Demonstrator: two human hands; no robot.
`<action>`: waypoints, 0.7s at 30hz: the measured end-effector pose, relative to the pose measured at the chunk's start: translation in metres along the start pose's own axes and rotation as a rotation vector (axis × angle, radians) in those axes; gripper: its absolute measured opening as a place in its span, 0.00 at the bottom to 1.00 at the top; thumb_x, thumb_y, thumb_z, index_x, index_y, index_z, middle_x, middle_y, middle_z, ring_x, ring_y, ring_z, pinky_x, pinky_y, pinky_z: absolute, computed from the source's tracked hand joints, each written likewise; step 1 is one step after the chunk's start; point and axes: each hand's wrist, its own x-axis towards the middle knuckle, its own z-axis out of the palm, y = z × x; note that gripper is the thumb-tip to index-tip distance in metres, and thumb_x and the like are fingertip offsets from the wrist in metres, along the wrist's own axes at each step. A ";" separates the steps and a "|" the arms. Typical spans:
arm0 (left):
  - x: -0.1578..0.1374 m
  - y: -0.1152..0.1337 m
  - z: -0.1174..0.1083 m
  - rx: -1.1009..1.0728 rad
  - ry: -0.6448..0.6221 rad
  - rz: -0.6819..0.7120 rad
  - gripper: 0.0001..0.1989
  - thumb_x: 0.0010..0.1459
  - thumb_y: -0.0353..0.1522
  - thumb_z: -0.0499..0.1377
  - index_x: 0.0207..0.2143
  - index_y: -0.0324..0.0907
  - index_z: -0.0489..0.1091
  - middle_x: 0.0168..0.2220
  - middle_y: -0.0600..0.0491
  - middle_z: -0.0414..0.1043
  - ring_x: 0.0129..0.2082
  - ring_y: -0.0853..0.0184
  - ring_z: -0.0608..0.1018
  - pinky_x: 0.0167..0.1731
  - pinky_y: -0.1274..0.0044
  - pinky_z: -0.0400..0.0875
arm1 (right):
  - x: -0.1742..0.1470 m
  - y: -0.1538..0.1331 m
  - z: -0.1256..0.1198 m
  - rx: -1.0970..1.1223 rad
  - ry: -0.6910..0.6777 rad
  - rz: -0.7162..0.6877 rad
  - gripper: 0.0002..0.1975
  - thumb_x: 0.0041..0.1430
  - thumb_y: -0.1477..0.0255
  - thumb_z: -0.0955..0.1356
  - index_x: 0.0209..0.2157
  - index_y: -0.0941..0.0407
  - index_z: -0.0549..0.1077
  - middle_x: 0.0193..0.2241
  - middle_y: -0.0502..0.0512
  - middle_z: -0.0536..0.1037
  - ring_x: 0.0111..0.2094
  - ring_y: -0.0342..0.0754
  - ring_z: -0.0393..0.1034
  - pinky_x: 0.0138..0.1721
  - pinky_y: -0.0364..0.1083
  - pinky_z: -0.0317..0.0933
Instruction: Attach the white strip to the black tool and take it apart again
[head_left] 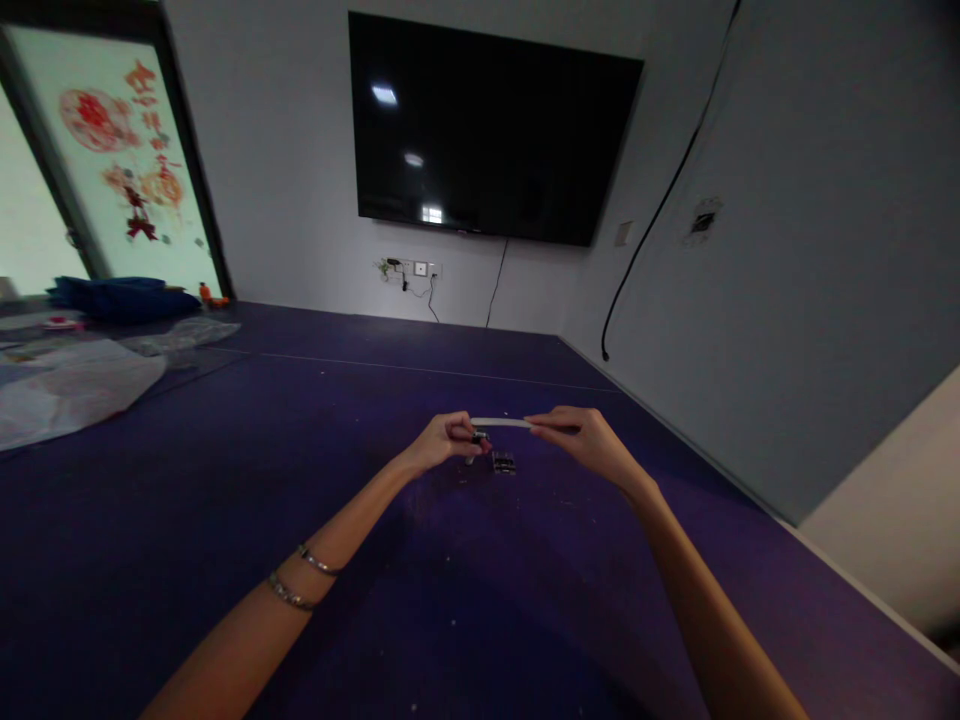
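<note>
A thin white strip (pixel 499 422) is stretched level between my two hands, above the dark purple surface (pixel 360 540). My left hand (pixel 448 438) pinches its left end with curled fingers. A small dark and silvery piece (pixel 480 437) shows beside those fingertips; whether they hold it too I cannot tell. At the strip's right end, the thumb and fingers of my right hand (pixel 574 437) are pressed together on it. Just below the strip, a small dark part with silvery edges (pixel 504 463) lies on the surface, apart from both hands.
Crumpled clear plastic (pixel 180 335) and a white sheet (pixel 82 390) lie at the left, near a dark blue cloth bundle (pixel 124 298). A black cable (pixel 660 205) hangs along the right wall. A large screen (pixel 491 130) is mounted above wall sockets (pixel 420 269).
</note>
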 end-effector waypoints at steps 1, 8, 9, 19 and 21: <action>0.000 0.000 0.000 -0.002 -0.002 0.006 0.13 0.41 0.25 0.65 0.28 0.36 0.62 0.31 0.46 0.76 0.31 0.64 0.77 0.29 0.74 0.70 | 0.000 -0.001 0.000 0.015 -0.006 -0.007 0.12 0.55 0.65 0.65 0.39 0.51 0.76 0.32 0.54 0.78 0.31 0.46 0.70 0.33 0.44 0.62; 0.000 -0.001 0.000 -0.023 0.003 0.023 0.13 0.41 0.25 0.65 0.27 0.37 0.62 0.31 0.46 0.76 0.32 0.64 0.77 0.30 0.74 0.71 | 0.000 0.002 0.000 0.025 -0.009 0.000 0.12 0.55 0.65 0.65 0.40 0.52 0.76 0.32 0.54 0.78 0.32 0.46 0.71 0.33 0.45 0.62; 0.000 -0.001 0.000 -0.024 0.001 0.022 0.13 0.41 0.25 0.65 0.27 0.37 0.62 0.31 0.46 0.76 0.32 0.64 0.77 0.30 0.74 0.71 | 0.000 0.003 0.000 0.017 -0.006 0.004 0.12 0.55 0.65 0.65 0.40 0.52 0.76 0.32 0.54 0.78 0.32 0.46 0.71 0.33 0.45 0.62; -0.002 0.005 0.002 -0.031 0.006 0.026 0.14 0.41 0.26 0.66 0.26 0.37 0.62 0.30 0.46 0.76 0.31 0.64 0.77 0.30 0.74 0.70 | 0.000 0.001 0.001 0.054 -0.021 -0.010 0.13 0.54 0.63 0.66 0.39 0.51 0.76 0.31 0.54 0.78 0.30 0.45 0.70 0.30 0.43 0.61; -0.002 0.005 0.002 -0.028 0.008 0.033 0.14 0.41 0.25 0.65 0.26 0.37 0.61 0.30 0.46 0.76 0.32 0.64 0.77 0.31 0.74 0.70 | 0.000 0.002 0.001 0.048 -0.010 -0.002 0.13 0.55 0.63 0.66 0.39 0.52 0.77 0.30 0.54 0.78 0.30 0.46 0.70 0.31 0.44 0.61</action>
